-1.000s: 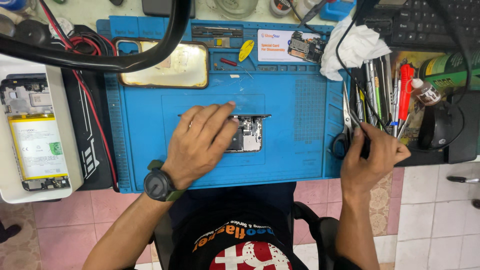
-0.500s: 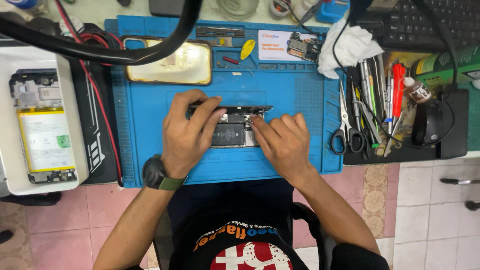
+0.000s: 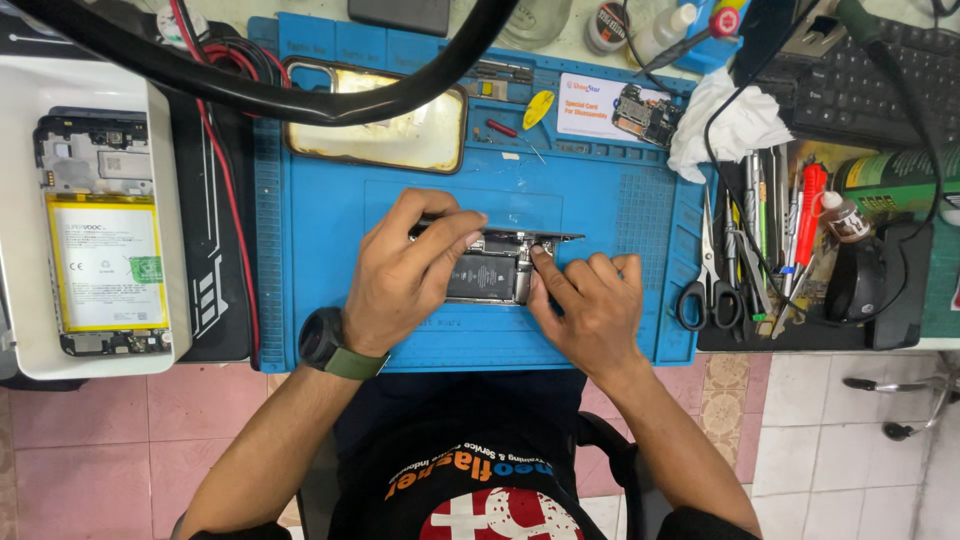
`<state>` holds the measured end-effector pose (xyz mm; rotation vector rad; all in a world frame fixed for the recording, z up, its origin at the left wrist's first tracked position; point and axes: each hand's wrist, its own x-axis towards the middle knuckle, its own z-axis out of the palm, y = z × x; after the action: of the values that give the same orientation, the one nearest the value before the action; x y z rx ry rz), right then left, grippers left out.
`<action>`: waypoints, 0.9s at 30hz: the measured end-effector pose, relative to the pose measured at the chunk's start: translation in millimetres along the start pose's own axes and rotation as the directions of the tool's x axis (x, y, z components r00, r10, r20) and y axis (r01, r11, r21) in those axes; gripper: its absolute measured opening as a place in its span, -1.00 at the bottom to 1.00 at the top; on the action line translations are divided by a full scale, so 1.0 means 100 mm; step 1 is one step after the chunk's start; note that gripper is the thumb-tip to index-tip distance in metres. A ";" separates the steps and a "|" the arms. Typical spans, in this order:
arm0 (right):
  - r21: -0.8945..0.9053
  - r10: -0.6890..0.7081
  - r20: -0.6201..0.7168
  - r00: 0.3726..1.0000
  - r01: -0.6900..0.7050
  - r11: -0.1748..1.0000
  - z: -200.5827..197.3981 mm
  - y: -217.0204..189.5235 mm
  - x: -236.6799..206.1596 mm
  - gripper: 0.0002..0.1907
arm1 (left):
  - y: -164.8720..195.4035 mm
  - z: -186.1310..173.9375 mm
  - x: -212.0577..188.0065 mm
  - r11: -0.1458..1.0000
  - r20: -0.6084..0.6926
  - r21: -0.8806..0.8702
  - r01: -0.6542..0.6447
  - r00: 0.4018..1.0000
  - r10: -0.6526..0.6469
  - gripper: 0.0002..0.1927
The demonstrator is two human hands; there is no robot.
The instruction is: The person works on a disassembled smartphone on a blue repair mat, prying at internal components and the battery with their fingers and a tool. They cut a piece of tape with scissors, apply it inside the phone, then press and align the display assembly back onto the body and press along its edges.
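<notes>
Two hands meet over an opened phone (image 3: 497, 268) lying on the blue work mat (image 3: 330, 210) in the head view, the only view there is. The left hand (image 3: 405, 275) covers the phone's left end, its fingers (image 3: 452, 232) curled over the top edge and pressing it down. The right hand (image 3: 592, 310) rests just right of the phone, its fingers (image 3: 545, 268) touching the exposed inner parts; I cannot tell whether they pinch anything small.

One risk, as I judge it: the phone's insides lie bare under both sets of fingers, so a slip or too much pressure could bend a thin part or tear a cable.

Beyond the fingers, a phone back in a clear case (image 3: 385, 120) lies on the mat. Further right stand scissors (image 3: 705, 285) and a tray of tools (image 3: 790, 230). Well left, another opened phone with a yellow-edged battery (image 3: 100, 250) sits in a white tray (image 3: 20, 200). A thick black hose (image 3: 300, 95) arches across above, hiding part of the mat's far side.
</notes>
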<state>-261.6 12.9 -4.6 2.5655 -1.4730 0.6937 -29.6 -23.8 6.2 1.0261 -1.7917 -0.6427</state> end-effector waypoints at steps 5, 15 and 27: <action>-0.068 -0.021 -0.016 1.000 0.020 0.997 0.00 -0.08 0.05 -0.73 | 0.02 0.00 0.01 0.999 0.011 0.012 0.037 0.999 -0.037 -0.79; -0.270 -0.046 0.189 0.981 0.097 0.958 -0.15 -0.29 0.25 -0.72 | -0.02 0.03 0.03 0.994 0.049 -0.007 0.107 0.993 -0.106 -0.77; -0.426 -0.001 0.545 0.838 0.278 0.861 -0.16 -0.47 0.52 -0.58 | -0.08 0.00 0.05 0.994 0.066 -0.035 0.102 0.993 -0.099 -0.75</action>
<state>-205.5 0.7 38.6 2.4940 -1.3140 -0.4219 -27.2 -31.7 2.5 1.0861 -1.7844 -0.7765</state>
